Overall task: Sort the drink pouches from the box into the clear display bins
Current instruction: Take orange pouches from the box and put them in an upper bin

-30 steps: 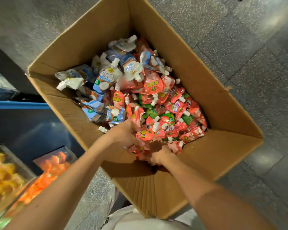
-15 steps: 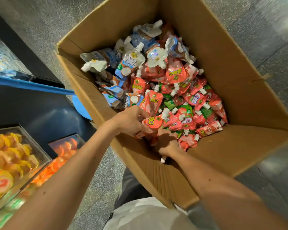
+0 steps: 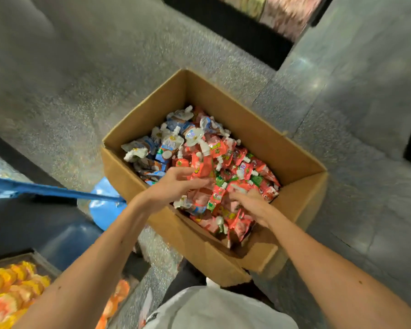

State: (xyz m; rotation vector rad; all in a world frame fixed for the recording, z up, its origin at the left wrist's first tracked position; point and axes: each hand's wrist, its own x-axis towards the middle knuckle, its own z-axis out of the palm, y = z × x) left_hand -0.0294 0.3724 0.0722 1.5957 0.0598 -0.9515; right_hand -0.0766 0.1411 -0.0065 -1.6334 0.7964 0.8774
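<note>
1. Where the person stands, the bins [image 3: 43,262] sit low at their left side. They are the nearest thing of all and hold yellow pouches [image 3: 7,286]. They are well apart from the box, off to the left of both arms.
2. Both forearms reach forward and down over the near wall of the box [image 3: 199,245]. It rests on the grey floor [image 3: 57,91], with its long side running away and to the right.
3. The right hand [image 3: 254,205] is the nearer of the two, its fingertips sunk among the red pouches [image 3: 202,165]. Whether it pinches one I cannot tell.
4. The left hand [image 3: 173,186] is just beyond it, over the near-left part of the heap. Its fingers are spread and fairly straight, touching the red pouches rather than closed on one, as far as the blur allows.
5. The two hands are close but not touching, with a loose clump of red pouches between and under them. These lie every which way, spouts in no common direction, so there is no single axis to line up with.
6. Farther in, at the far-left end of the box, lie the blue pouches [image 3: 169,148], nearer the left hand than the right.
7. My guess is that the carry goes back and to the left, towards the bins, so the left hand has the shorter path.
</note>
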